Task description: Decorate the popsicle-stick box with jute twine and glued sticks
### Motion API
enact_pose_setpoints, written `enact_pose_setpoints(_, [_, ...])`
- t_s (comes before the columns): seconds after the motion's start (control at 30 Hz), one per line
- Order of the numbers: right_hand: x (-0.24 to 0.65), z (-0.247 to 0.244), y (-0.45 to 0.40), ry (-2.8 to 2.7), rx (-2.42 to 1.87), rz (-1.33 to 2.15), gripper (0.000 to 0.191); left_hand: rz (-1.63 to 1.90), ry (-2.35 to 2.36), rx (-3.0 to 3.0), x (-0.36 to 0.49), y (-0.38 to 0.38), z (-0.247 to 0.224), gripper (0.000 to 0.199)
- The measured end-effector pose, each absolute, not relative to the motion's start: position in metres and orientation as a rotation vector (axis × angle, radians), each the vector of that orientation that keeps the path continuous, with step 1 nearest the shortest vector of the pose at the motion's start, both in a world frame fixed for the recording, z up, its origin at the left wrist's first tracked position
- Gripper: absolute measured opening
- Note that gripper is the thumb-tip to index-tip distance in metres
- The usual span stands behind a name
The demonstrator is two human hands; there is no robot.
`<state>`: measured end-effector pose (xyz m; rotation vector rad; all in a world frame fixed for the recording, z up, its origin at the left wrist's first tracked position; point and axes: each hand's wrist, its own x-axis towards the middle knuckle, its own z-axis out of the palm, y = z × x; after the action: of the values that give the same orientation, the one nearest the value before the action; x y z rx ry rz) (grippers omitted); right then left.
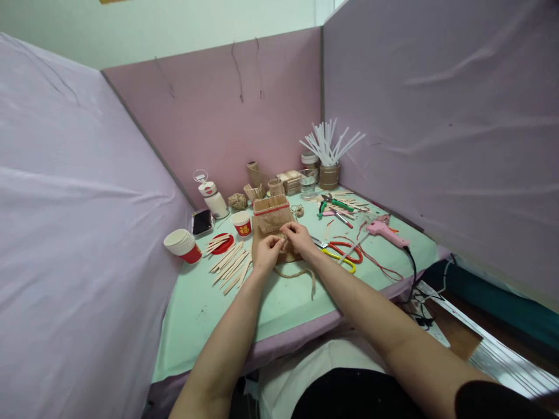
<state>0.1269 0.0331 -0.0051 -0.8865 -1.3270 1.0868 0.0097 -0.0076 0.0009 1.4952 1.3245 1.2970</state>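
So I'm looking down through the head camera from a good way off, and the brown cardboard box (271,222) with the red trim is sitting mid-table, right in front of both hands. My left hand (268,254) and right hand (299,238) are meeting over its near part, fingertips bunched close together. They look like they're pinching, but I honestly can't tell what either one is grasping, it's too small from here. A bit of cord (297,276) is curling out below them across the green tabletop (192,326).

Just right of my right hand, scissors (332,246) with red and yellow handles are lying flat, and further right a pink glue gun (388,234) is resting on its side. Green-handled pliers (343,205) are lying behind those.

Over on the left, loose wooden sticks (229,266) are spreading out near a paper cup (242,226), with a stack of cups (186,245) lying tipped over further out. At the back, white sticks (327,142) are fanning out of a brown jar (329,176)
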Motion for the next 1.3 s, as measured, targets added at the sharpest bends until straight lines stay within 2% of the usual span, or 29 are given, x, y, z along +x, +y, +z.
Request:
enact_pose_setpoints(0.2, [0.128,-0.001,0.029,-1.273,-0.800,1.269,0.026,1.362,1.431,1.456,0.006,-0.007,0.002,0.025])
enact_pose_setpoints(0.37, [0.127,0.001,0.027,-1.303,-0.772,1.282,0.020,1.406,1.462,1.512,0.005,-0.006,0.005,0.027])
enact_pose_setpoints(0.47, [0.127,-0.002,0.028,-1.384,-0.749,1.224,0.015,1.427,1.468,1.517,0.001,-0.004,0.003,0.027])
enact_pose_setpoints(0.7, [0.129,-0.008,0.034,-1.499,-0.780,0.840,0.032,1.454,1.403,1.472,-0.001,-0.001,-0.001,0.026])
enact_pose_setpoints(0.87, [0.130,-0.006,0.030,-1.651,-0.817,0.758,0.018,1.457,1.365,1.547,0.000,-0.002,0.001,0.021])
enact_pose_setpoints(1.0, [0.129,-0.006,0.029,-1.690,-0.932,0.777,0.018,1.449,1.351,1.596,-0.001,-0.001,0.001,0.020])
enact_pose_setpoints(1.2, [0.133,-0.013,0.036,-1.634,-1.231,0.636,0.017,1.362,1.325,1.650,0.002,-0.006,0.003,0.023])
enact_pose_setpoints(1.3, [0.133,-0.017,0.038,-1.639,-1.251,0.588,0.016,1.351,1.317,1.670,0.005,-0.008,0.006,0.023])
